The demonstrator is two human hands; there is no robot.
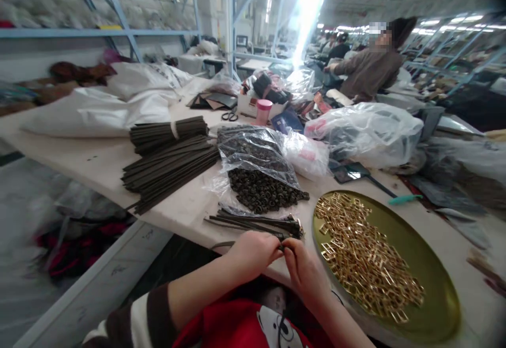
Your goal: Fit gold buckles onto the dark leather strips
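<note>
My left hand (256, 252) and my right hand (306, 270) meet at the table's front edge, fingers pinched together. Between the fingertips is a narrow dark strap, its tail (223, 244) showing left of my left hand; my fingers cover most of it. Just beyond lies a small bunch of dark straps (253, 223), some with gold-coloured metal at the right end. Behind these, a clear plastic bag (259, 150) spills many small dark loops (263, 190). To the right of my right hand, an oval gold-coloured tray (430, 263) carries a heap of gold buckles (363, 253).
Bundles of dark strips (169, 166) lie on the table's left side. Further back are scissors (230, 115), a pink-lidded jar (263, 112) and plastic bags (367, 132). A green-handled tool (405, 199) lies behind the tray. A person (371, 68) stands at the back right.
</note>
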